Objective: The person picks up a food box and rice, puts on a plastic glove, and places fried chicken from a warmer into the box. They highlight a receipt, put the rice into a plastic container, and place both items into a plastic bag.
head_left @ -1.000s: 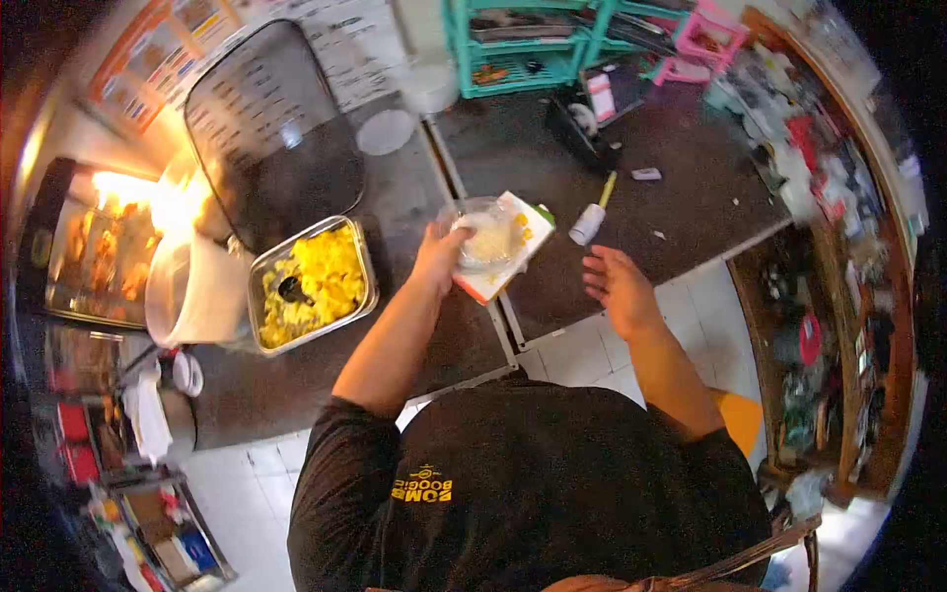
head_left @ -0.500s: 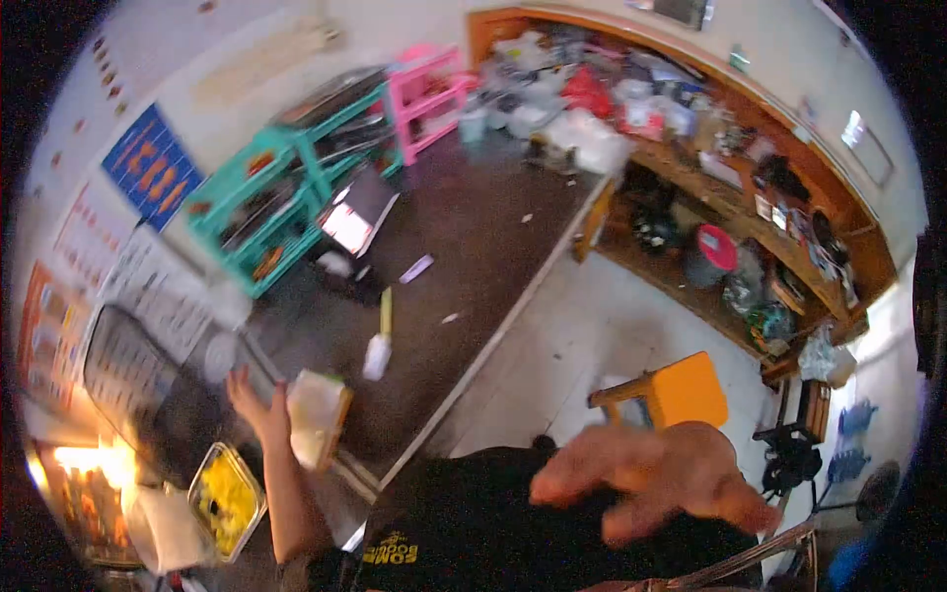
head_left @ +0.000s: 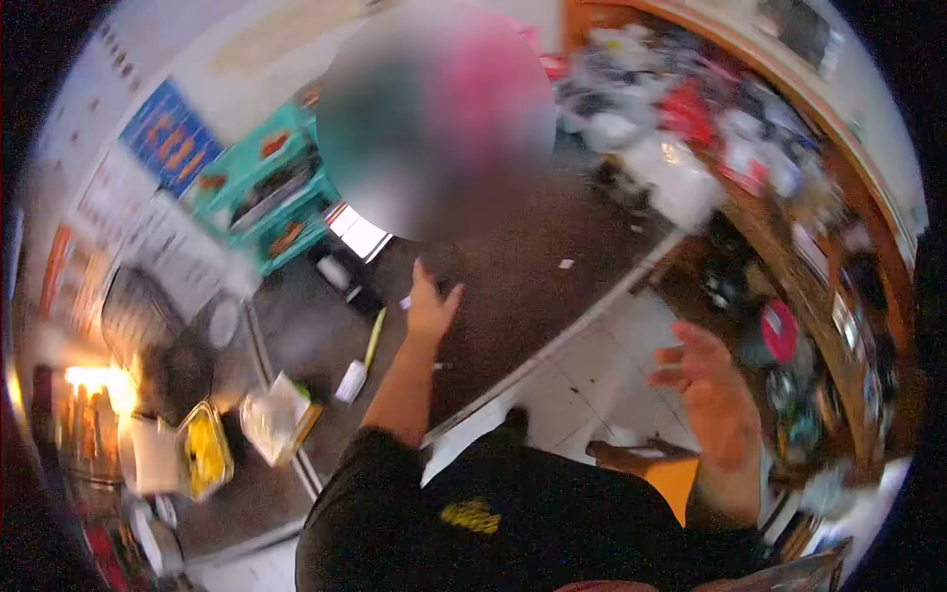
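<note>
My left hand (head_left: 431, 308) reaches out over the dark counter (head_left: 513, 286), fingers spread, holding nothing. It hovers beside a small pale item, just right of a yellow-handled brush (head_left: 361, 359). My right hand (head_left: 708, 393) is raised in the air over the tiled floor, fingers apart and empty. The white carton with a clear bowl on it (head_left: 276, 419) lies on the counter to the left, apart from both hands. A metal tray of yellow food (head_left: 202, 450) sits further left.
Teal shelves (head_left: 264, 202) stand at the back of the counter, a dark menu board (head_left: 138, 321) leans on the left. A cluttered wooden shelf (head_left: 789, 296) runs along the right. A yellow stool (head_left: 673, 478) stands on the floor. The view is motion-blurred.
My left hand has let go of the carton and bowl, which now rest on the counter, and reached forward past the brush. The view swung right; my right hand moved out to the right.
</note>
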Tool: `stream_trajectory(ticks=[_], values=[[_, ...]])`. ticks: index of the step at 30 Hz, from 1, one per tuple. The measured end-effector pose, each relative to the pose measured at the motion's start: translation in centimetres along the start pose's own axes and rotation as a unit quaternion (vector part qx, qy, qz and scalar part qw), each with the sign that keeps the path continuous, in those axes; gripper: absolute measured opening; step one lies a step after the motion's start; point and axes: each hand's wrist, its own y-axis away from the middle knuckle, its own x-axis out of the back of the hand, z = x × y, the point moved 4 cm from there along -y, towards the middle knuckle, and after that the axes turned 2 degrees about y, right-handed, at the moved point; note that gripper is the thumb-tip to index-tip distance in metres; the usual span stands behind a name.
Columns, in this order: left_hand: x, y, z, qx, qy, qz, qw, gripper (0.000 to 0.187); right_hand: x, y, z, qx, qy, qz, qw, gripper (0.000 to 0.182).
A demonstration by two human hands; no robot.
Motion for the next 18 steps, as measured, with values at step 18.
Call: stream_trajectory(ticks=[18], values=[[-0.8, -12.8, -7.7, 0.473, -0.008, 0.025, 0.881, 0.108, 30.1, 24.1, 30.0, -0.608, 0.509, -0.049, 0.608, 0.047]])
